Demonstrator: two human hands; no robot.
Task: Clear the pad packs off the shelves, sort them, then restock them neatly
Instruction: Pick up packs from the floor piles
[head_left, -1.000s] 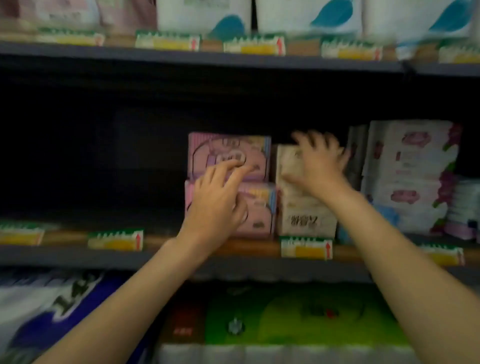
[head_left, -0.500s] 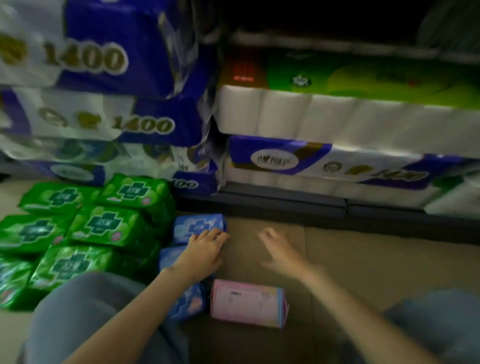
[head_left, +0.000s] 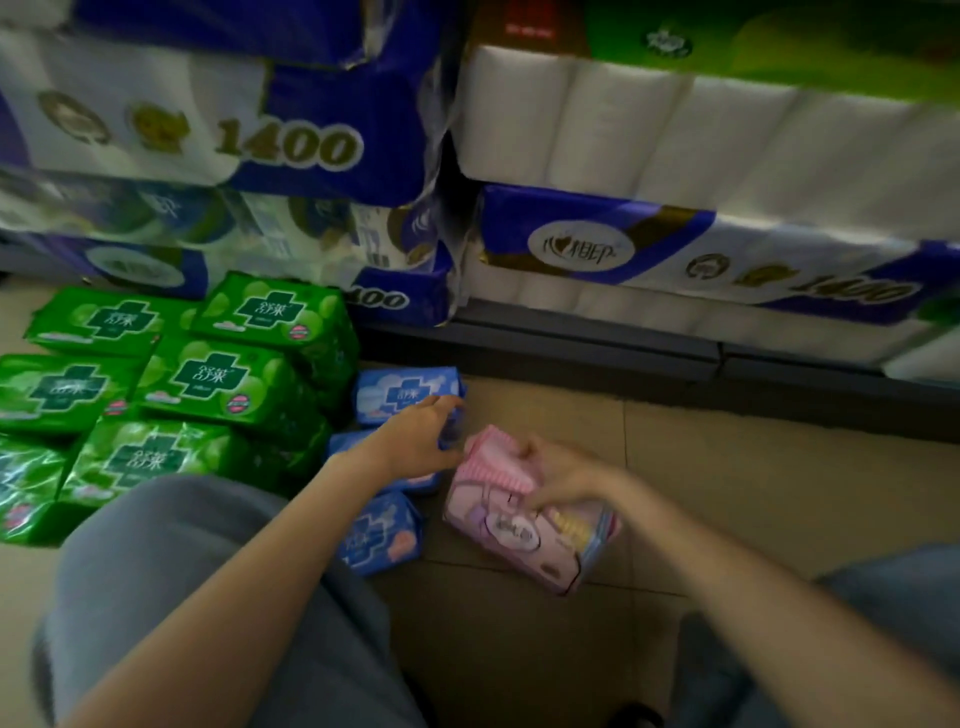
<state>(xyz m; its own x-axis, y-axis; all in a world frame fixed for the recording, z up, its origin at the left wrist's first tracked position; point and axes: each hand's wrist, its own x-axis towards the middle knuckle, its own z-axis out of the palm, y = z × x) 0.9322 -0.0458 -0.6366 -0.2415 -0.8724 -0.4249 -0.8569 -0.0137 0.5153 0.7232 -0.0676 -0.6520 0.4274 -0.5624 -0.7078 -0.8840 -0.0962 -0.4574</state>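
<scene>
right hand (head_left: 558, 475) fingers clasp top of boxy pink pad pack (head_left: 524, 525), tilted on tiled floor (head_left: 753, 493) | left hand (head_left: 418, 439) fingers relaxed over soft blue packs (head_left: 405, 392) | glossy green packs (head_left: 218, 379) stacked left

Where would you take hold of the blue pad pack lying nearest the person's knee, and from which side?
Grip the nearest blue pad pack across its narrow width, fingers on its two long edges, coming from above. It lies flat on the floor with its printed face up. Another blue pack crowds its far end and the knee its near-left side, so the top, and the right edge facing the pink pack, look most open.
</scene>
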